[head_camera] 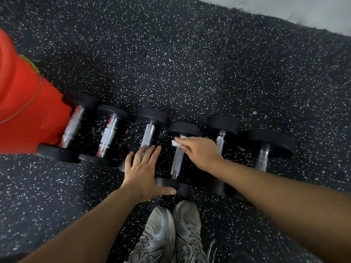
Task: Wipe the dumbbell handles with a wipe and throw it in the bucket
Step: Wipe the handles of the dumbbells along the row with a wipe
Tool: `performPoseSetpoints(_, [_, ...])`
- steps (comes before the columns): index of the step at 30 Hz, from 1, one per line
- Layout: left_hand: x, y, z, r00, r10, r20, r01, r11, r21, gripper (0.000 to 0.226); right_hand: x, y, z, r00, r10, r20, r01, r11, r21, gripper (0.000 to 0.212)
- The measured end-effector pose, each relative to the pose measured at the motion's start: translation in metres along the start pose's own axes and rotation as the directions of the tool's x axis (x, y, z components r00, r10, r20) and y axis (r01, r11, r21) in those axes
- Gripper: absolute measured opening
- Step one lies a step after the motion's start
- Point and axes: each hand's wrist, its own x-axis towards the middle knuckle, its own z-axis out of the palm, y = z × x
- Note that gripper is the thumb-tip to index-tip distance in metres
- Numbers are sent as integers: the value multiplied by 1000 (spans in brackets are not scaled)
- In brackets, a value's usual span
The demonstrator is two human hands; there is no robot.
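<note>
Several black dumbbells with silver handles lie in a row on the speckled black floor. My right hand (197, 150) is closed around a white wipe (175, 142) at the far end of the fourth dumbbell's handle (177, 162). My left hand (145, 171) is spread open, palm down, over the near end of the third dumbbell (149, 133), with its thumb resting on the near head of the fourth dumbbell (167, 184). An orange bucket (24, 103) stands at the left, beside the first dumbbell (73, 126).
My two grey sneakers (171, 232) stand just behind the row of dumbbells. A pale floor strip (303, 10) borders the rubber mat at the top right. Speckled mat stretches beyond the dumbbells.
</note>
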Motion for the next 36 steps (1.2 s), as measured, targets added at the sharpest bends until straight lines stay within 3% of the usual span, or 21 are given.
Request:
performPoseSetpoints(5, [0,0,0,1000,-2,0,2,1000,-4,148,-5,2,7,981,-102,167,97,995,38,35])
performPoseSetpoints(9, [-1,-2,1,1000,2,-14,-3,1000,-23,147,-20,-12,8,859,-292,421,352,934,-70,37])
performPoseSetpoints(10, [-1,-2,0,1000,0,-14,-1,1000,-23,147,-24,-14,8,843,-327,427,386,921,-57,35])
performPoseSetpoints(12, [-1,-2,0,1000,2,-10,-2,1000,-22,147,-24,-15,5,900,-307,309,315,949,24,31])
performPoseSetpoints(14, [-1,-2,0,1000,5,-4,-5,1000,-9,147,-18,-5,4,978,-180,106,176,983,46,30])
performPoseSetpoints(16, [-1,-2,-1,1000,2,2,-2,1000,-3,149,-9,9,2,999,-50,-4,50,998,32,33])
performPoseSetpoints(20, [-2,0,-2,1000,4,11,-4,1000,-2,148,-7,12,4,997,-1,72,-1,1000,23,37])
performPoseSetpoints(24, [-1,1,-2,1000,1,10,-1,1000,-3,152,-29,-13,12,937,-98,336,114,993,-29,36])
performPoseSetpoints(26, [0,1,-2,1000,3,0,-3,1000,-8,153,-34,-18,16,905,-145,400,187,980,-68,34])
performPoseSetpoints(28, [0,1,-1,1000,5,-3,-6,1000,-8,153,-31,-14,16,944,-132,303,143,990,-17,35])
performPoseSetpoints(30, [0,0,0,1000,7,-11,-7,1000,-5,149,-23,-4,16,994,-42,102,35,997,73,38])
performPoseSetpoints(32, [0,1,2,1000,5,-22,-5,1000,-10,147,-13,5,16,999,34,-31,-32,996,81,33])
performPoseSetpoints(36, [0,2,1,1000,-12,-20,12,1000,-12,146,-11,4,21,999,41,-18,-40,995,86,33])
